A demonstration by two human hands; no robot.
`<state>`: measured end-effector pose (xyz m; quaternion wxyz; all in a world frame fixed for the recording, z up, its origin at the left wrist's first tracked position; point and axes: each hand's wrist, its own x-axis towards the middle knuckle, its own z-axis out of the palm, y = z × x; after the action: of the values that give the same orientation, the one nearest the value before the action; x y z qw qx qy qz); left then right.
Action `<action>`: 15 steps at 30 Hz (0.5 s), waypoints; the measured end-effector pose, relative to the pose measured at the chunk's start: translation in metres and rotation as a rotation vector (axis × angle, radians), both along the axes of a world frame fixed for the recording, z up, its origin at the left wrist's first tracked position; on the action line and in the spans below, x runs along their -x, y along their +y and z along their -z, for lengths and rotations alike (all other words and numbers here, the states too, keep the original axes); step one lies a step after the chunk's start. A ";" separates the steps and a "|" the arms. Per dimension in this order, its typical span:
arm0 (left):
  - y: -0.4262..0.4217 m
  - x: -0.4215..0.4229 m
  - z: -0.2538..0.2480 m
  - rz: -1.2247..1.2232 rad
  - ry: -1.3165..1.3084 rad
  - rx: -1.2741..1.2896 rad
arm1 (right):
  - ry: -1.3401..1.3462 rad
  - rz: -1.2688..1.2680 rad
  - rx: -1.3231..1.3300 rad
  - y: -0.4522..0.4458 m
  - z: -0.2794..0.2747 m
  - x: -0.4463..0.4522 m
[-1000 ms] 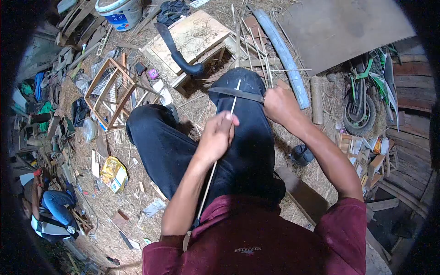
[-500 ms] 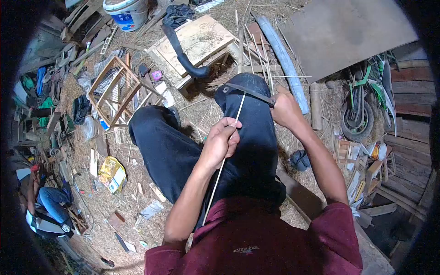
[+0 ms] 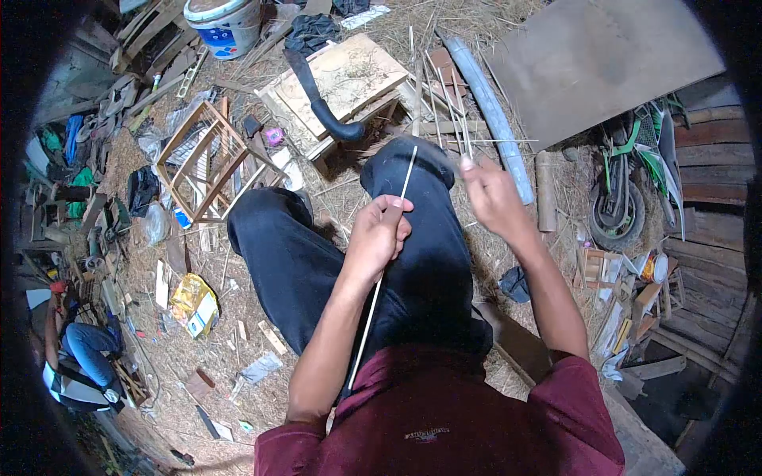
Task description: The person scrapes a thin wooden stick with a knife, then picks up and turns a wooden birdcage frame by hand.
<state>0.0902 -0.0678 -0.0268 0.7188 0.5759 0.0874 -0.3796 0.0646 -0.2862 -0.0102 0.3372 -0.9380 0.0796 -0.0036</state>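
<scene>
A thin pale stick, like a bamboo strip, runs from above my right knee down to my lap. My left hand is closed round its middle, and a small brown piece shows at the thumb. My right hand is closed on the handle of a knife, beside the right knee. The knife's blade is smeared by motion near the stick's upper end; whether they touch I cannot tell. Dark trousers cover my bent legs under both hands.
Ahead stands a low wooden bench with a black-handled machete on it. A slatted wooden frame is at the left, a bamboo pole and a large board at the right. Another person sits far left.
My right hand has shifted slightly down and right, and the knife blade has gone from clear to blurred. The left hand still holds the stick. The whole view has moved a little.
</scene>
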 end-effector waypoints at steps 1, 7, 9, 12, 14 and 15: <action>-0.002 0.000 0.005 0.021 -0.075 -0.057 | -0.001 -0.041 0.035 0.008 0.001 -0.001; -0.011 -0.009 0.021 0.035 -0.326 -0.292 | 0.039 -0.080 0.230 0.027 0.023 -0.012; -0.011 -0.010 0.020 0.053 -0.338 -0.324 | 0.082 -0.060 0.232 0.028 0.027 -0.015; -0.008 -0.010 0.010 0.116 -0.363 -0.429 | 0.065 -0.097 0.245 0.031 0.027 -0.017; -0.008 -0.006 0.011 0.067 -0.341 -0.390 | 0.096 -0.100 0.220 0.032 0.022 -0.019; -0.008 -0.005 0.012 0.043 -0.330 -0.370 | 0.111 -0.100 0.207 0.032 0.021 -0.020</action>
<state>0.0948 -0.0754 -0.0387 0.5973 0.7537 0.0244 -0.2731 0.0844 -0.2541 -0.0313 0.2334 -0.9694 0.0505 0.0571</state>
